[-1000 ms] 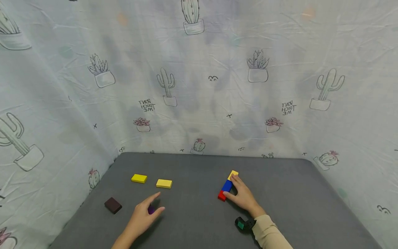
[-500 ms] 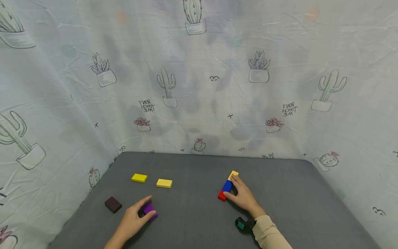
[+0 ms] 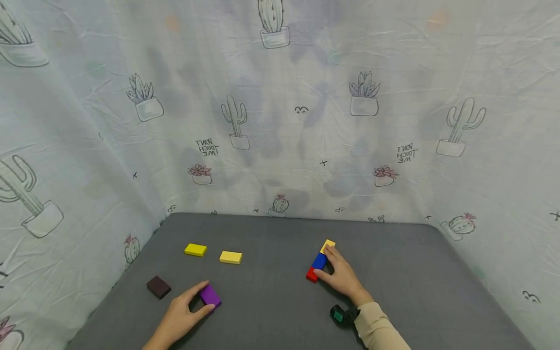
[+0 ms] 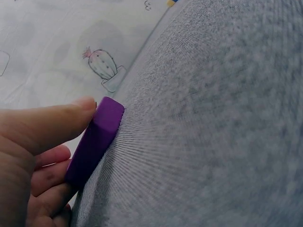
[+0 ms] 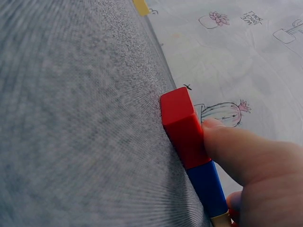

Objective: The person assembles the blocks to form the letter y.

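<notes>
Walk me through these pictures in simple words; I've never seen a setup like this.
There is no machine at work here, just a person's two bare hands. The wide picture comes from a camera worn on the head, looking forward and down. The two close-ups come from cameras worn on the left and right wrists.

On the grey table lie a bright yellow block, a paler yellow block and a dark brown block. A cactus-print cloth hangs behind.

The left hand holds a purple block between thumb and fingers. The right hand grips a row of three: red block nearest the person, blue block in the middle, yellow end block farthest.
</notes>
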The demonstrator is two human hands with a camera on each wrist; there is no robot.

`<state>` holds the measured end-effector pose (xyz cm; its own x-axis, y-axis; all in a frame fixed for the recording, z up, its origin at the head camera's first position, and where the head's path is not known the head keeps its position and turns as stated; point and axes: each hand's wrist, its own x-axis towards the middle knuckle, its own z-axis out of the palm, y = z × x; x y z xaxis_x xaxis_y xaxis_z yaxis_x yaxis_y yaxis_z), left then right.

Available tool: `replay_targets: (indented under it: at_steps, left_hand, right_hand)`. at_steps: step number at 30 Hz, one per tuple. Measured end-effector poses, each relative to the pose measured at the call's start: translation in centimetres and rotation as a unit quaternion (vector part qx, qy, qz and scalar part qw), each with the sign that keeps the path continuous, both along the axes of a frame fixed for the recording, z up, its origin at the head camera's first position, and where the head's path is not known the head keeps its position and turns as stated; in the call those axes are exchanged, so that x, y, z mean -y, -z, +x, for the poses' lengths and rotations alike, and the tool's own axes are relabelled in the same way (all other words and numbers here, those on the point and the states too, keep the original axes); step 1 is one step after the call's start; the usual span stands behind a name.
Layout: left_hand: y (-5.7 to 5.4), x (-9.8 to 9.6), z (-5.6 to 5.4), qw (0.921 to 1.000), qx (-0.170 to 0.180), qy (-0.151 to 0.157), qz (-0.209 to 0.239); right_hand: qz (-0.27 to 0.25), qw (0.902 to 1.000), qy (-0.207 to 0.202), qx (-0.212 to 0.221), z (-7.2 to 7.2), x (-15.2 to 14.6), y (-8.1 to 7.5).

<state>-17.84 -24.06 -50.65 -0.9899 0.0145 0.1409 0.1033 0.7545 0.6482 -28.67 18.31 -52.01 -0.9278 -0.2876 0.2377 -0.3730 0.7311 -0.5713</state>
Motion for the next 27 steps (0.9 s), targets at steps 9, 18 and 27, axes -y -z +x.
replay_targets:
  at_steps: [9,18,27]
  left_hand:
    - [-0.1,0.16,0.02,0.999,0.028,0.008,-0.035]
    - [0.09,0.17,-0.07,0.9989,0.036,0.012,-0.027]
    - [0.37,0.12,-0.18,0.9999,0.013,-0.005,-0.01]
  right_hand:
    - [-0.002,1.0,0.002,-0.001,0.03,0.09,0.07]
    - [0.0,1.0,0.005,0.0,-0.03,0.05,0.19]
    - [0.003,1.0,0.004,0.0,-0.07,0.02,0.2]
